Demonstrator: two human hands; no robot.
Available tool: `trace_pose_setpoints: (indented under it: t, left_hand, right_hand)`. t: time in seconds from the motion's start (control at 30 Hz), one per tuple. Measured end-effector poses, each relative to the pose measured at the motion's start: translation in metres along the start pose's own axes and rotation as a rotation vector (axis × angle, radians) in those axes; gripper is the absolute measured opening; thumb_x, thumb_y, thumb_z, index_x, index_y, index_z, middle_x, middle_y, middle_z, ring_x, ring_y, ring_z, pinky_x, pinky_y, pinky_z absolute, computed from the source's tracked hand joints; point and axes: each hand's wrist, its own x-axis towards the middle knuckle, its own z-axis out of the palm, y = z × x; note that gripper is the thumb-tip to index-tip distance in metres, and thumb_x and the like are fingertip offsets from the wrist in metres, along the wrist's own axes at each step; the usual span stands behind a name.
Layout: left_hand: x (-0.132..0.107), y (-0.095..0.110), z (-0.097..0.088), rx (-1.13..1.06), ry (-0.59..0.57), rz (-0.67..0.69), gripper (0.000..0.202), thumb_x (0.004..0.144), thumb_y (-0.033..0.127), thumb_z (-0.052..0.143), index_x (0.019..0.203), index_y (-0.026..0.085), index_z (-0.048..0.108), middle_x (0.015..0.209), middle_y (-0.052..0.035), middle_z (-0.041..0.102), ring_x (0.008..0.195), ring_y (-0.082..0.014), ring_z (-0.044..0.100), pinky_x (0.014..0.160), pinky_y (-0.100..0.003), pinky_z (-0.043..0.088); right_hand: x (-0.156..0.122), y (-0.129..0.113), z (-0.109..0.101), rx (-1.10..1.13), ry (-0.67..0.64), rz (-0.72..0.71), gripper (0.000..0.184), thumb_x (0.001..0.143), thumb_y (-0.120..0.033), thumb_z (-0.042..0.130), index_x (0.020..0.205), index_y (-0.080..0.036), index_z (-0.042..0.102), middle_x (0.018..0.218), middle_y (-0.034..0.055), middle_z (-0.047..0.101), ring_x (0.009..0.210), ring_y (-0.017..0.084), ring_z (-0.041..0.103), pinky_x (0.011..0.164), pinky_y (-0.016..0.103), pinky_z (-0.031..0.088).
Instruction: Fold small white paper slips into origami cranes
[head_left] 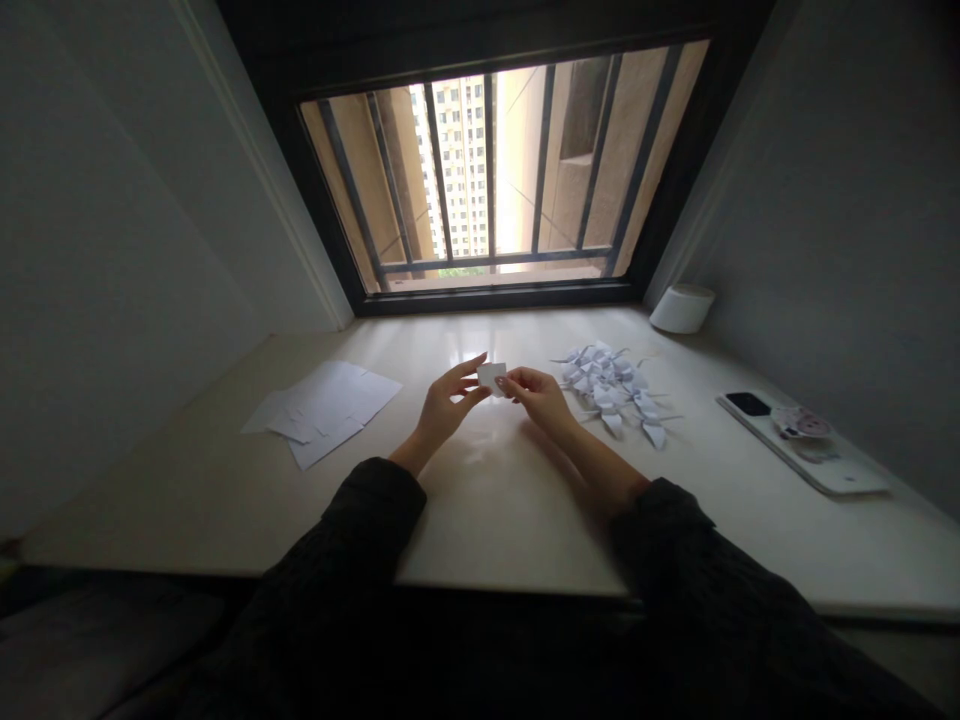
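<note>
Between my two hands, above the middle of the white sill, is a small folded piece of white paper [491,376]. My left hand [450,398] pinches its left edge between thumb and fingers. From the other side, my right hand [538,392] grips the paper's right edge, thumb on the face towards me. Just right of my right hand lies a pile of folded paper cranes [604,380] with pointed wings and tails. Left of my left hand, several flat sheets of white paper [330,405] overlap each other.
A phone [806,445] with a round cartoon grip lies at the right. Behind it, a white cup-like object [682,308] stands in the corner by the wall. The pale sill [480,540] ends at a front edge near my body. A barred window [487,180] is ahead.
</note>
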Motion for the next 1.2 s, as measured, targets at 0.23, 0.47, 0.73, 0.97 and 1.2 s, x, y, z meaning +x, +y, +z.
trace_pose_setpoints:
  t: [0.23, 0.47, 0.73, 0.97, 1.2]
  left_hand:
    - [-0.0003, 0.0000, 0.0012, 0.024, -0.050, 0.061, 0.066, 0.064, 0.035, 0.077, 0.125, 0.024, 0.054, 0.115, -0.0097, 0.065, 0.098, -0.0224, 0.064, 0.089, -0.038, 0.050]
    - [-0.0035, 0.0020, 0.0052, 0.038, 0.006, 0.031, 0.055, 0.066, 0.036, 0.075, 0.116, 0.021, 0.060, 0.106, -0.0098, 0.068, 0.091, -0.0212, 0.066, 0.084, -0.037, 0.053]
    - [-0.0049, 0.0088, 0.0050, 0.079, 0.026, 0.058, 0.050, 0.070, 0.037, 0.072, 0.115, 0.018, 0.060, 0.106, -0.0090, 0.068, 0.088, -0.0190, 0.067, 0.081, -0.033, 0.055]
    - [-0.0027, 0.0087, 0.0012, 0.064, -0.001, 0.058, 0.050, 0.071, 0.037, 0.071, 0.116, 0.018, 0.059, 0.106, -0.0097, 0.068, 0.085, -0.0183, 0.067, 0.080, -0.033, 0.056]
    - [-0.0019, 0.0062, -0.0013, 0.053, -0.014, 0.056, 0.050, 0.073, 0.036, 0.069, 0.118, 0.017, 0.058, 0.105, -0.0106, 0.068, 0.086, -0.0188, 0.067, 0.081, -0.034, 0.056]
  right_hand:
    - [-0.0014, -0.0045, 0.0026, 0.067, -0.075, 0.035, 0.034, 0.069, -0.053, 0.064, 0.069, -0.019, 0.063, 0.061, -0.0002, 0.060, 0.058, 0.013, 0.052, 0.055, 0.026, 0.042]
    - [-0.0030, -0.0022, 0.0053, 0.015, -0.053, 0.025, 0.033, 0.069, -0.052, 0.065, 0.069, -0.019, 0.067, 0.059, 0.0008, 0.063, 0.057, 0.013, 0.054, 0.056, 0.027, 0.043]
    - [-0.0031, -0.0016, 0.0034, 0.048, 0.062, 0.050, 0.030, 0.062, -0.046, 0.073, 0.070, -0.017, 0.071, 0.064, 0.0047, 0.069, 0.060, 0.017, 0.061, 0.060, 0.029, 0.045]
    - [-0.0026, -0.0039, 0.0041, 0.058, 0.057, 0.041, 0.032, 0.062, -0.049, 0.072, 0.069, -0.018, 0.070, 0.061, 0.0048, 0.068, 0.060, 0.018, 0.062, 0.064, 0.032, 0.050]
    - [-0.0021, -0.0067, 0.0029, 0.080, 0.056, 0.035, 0.035, 0.064, -0.052, 0.070, 0.070, -0.018, 0.066, 0.060, 0.0038, 0.066, 0.058, 0.016, 0.061, 0.063, 0.030, 0.050]
